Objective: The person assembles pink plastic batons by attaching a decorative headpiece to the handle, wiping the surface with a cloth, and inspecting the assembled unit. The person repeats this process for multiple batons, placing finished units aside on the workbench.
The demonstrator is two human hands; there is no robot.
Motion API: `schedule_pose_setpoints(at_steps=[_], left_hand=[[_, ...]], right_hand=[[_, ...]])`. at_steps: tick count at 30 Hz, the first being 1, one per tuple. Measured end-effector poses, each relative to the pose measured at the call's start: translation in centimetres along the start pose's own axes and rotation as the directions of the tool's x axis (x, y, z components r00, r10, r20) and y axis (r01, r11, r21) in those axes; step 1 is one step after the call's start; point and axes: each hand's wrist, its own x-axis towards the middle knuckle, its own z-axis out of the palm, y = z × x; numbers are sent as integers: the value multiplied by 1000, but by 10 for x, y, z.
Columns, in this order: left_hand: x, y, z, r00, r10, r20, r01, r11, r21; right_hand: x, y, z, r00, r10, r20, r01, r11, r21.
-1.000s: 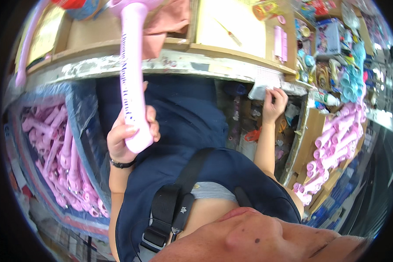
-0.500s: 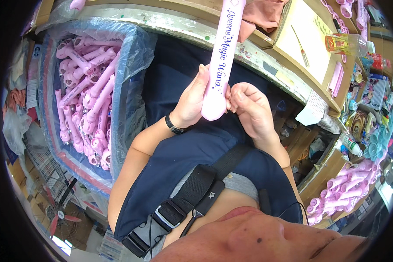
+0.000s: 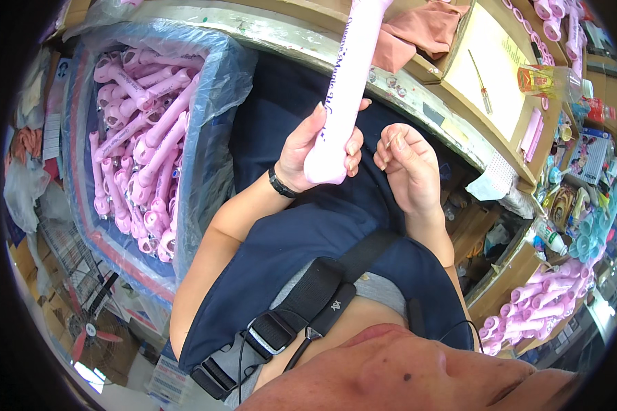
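Note:
A pink toy wand (image 3: pixel 346 89) with dark lettering along its handle stands upright before my chest, its rounded end lowest. My left hand (image 3: pixel 307 147) wraps round the wand near that end, thumb on the near side and fingertips showing past its right edge. Just right of it, apart from the wand, is my right hand (image 3: pixel 411 164). Its thumb and fingertips are pinched together; whatever may be between them is too small to make out. The wand's upper end runs out of the picture.
On the left, a blue crate (image 3: pixel 216 103) lined with clear plastic holds several pink wands. The worktable (image 3: pixel 281 31) carries a pink cloth (image 3: pixel 425 31), a screwdriver (image 3: pixel 485 92) and a clear bottle (image 3: pixel 552 82). More pink parts (image 3: pixel 535 301) are piled at lower right.
My right hand has come away from the wand to the right. My left hand has turned the wand, so its lettering faces more to the left.

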Motion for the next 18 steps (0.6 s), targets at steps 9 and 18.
schedule_pose_setpoints(at_steps=[9,18], left_hand=[[4,-8,-2,976,-3,-218,11,999,33],[3,-13,-14,977,53,-208,-24,989,143]], right_hand=[[35,-14,5,929,78,361,37,953,-300],[43,-19,8,769,-218,600,401,896,-190]])
